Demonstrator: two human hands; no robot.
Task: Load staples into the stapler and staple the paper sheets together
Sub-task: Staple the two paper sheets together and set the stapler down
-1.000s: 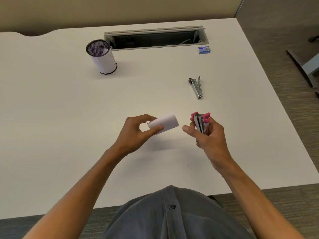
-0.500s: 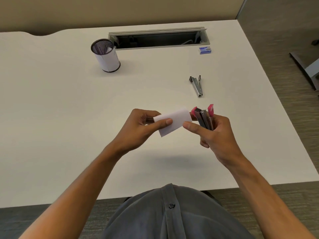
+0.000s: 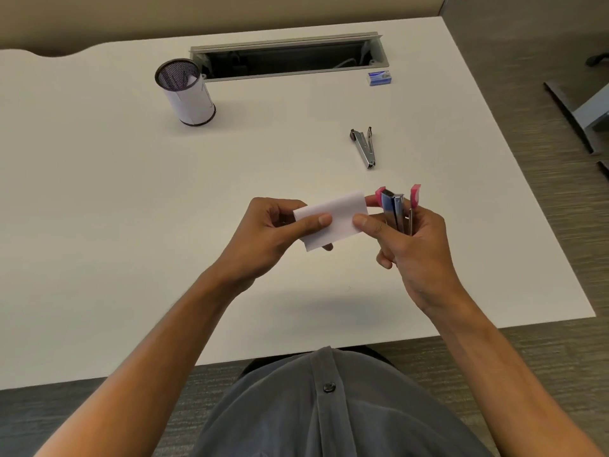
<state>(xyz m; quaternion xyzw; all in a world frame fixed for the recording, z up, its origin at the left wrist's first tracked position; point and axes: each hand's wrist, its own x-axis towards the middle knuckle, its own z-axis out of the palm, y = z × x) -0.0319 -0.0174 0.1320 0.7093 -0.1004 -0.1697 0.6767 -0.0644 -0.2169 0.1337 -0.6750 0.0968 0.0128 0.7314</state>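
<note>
Pinching the folded paper [image 3: 329, 221] in my left hand [image 3: 270, 235], I keep its right edge touching the upright pink stapler [image 3: 397, 211] gripped in my right hand [image 3: 415, 245], above the bench [image 3: 131, 225].

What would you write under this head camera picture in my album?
Left hand holds folded paper beside a pink stapler gripped in the right hand.

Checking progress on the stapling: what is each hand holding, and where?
Left hand pinches the paper sheets at their left edge. Right hand clasps the pink stapler by its lower body, thumb on the paper's right edge.
</note>
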